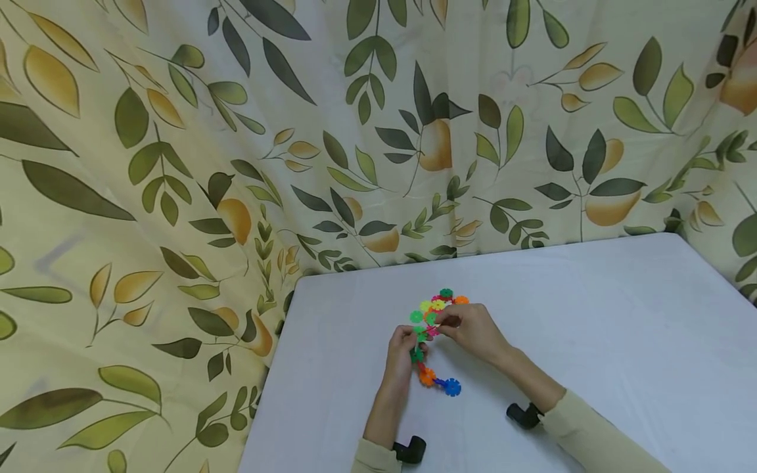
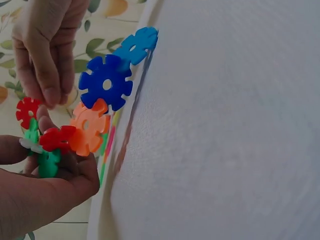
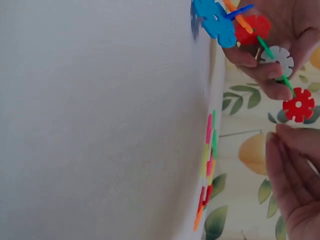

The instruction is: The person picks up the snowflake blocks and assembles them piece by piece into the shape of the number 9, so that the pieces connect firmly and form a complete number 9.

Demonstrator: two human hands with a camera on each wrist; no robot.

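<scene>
A person's two hands work close together over a white table [image 1: 562, 315]. The left hand [image 1: 402, 351] holds a chain [image 1: 427, 376] of notched plastic discs by its middle, pinched between thumb and fingers. One end reaches out from the left hand toward the person: light blue [image 2: 146, 37], then dark blue [image 2: 94, 84], orange [image 2: 86, 136] and red. Green and white [image 2: 31, 145] discs sit at the left fingers. The other end, a red disc [image 3: 298, 116] with a small round centre hole, stands between the hands. The right hand [image 1: 476, 332] is just beside it, thumb and fingertips drawn narrowly together, with nothing visible in them. Beyond both hands lie more discs [image 1: 461, 300] in green, yellow, orange and pink. Farther off hangs a leaf-and-pear-patterned cloth [image 1: 331, 59].
</scene>
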